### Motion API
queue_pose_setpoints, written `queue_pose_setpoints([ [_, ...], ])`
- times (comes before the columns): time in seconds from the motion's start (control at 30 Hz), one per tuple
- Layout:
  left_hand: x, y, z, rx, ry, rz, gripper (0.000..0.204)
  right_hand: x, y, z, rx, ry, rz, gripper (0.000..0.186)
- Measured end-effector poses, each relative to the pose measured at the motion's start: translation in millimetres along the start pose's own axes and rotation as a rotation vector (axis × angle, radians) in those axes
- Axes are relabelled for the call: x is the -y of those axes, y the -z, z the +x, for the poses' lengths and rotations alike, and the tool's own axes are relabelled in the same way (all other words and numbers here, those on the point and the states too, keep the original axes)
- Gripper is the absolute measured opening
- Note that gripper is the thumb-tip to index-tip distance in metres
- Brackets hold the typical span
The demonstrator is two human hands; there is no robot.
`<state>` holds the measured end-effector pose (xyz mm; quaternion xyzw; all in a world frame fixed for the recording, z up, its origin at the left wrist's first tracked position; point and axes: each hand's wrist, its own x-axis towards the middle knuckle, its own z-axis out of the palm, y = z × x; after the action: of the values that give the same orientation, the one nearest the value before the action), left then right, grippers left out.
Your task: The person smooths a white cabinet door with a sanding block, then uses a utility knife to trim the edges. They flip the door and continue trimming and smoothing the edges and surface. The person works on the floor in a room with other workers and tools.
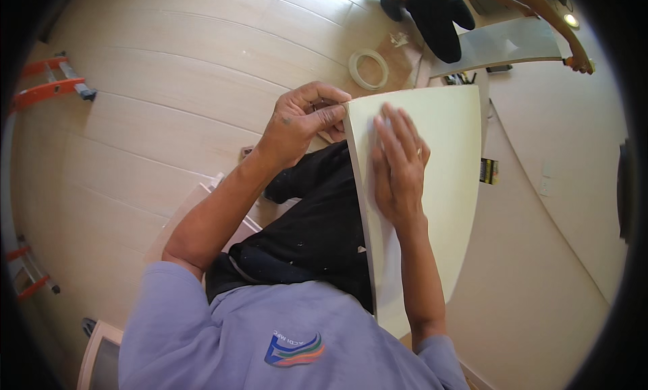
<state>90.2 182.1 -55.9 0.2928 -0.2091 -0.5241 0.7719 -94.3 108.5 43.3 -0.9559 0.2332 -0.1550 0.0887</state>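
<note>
A long white board (439, 160) stands on edge across my lap, its broad face turned up and to the right. Thumb and fingers of my left hand (304, 123) are closed at the board's far left corner; whether a thin strip is also between them I cannot tell. My right hand (403, 164) lies flat against the broad face near the left edge, fingers stretched out and close together. A narrow edge (356, 181) of the board runs from the left hand down toward my body.
A white coil of strip (368, 69) lies on the tiled floor ahead. Beyond it, another person (439, 19) kneels with a hand on a second board (506, 42). Orange ladder parts (48, 93) stand at the left. A framed panel (101, 349) is at the lower left.
</note>
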Motion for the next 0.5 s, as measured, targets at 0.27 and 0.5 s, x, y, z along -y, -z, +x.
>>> queue_pose_setpoints([
  [0.27,-5,-18,-8,0.074,-0.006,0.069,0.019,-13,6,35,-0.070,0.068,0.150,0.023],
  [0.5,-7,-47,-18,0.099,-0.014,0.101,0.042,-3,31,49,0.092,-0.072,0.140,0.018],
])
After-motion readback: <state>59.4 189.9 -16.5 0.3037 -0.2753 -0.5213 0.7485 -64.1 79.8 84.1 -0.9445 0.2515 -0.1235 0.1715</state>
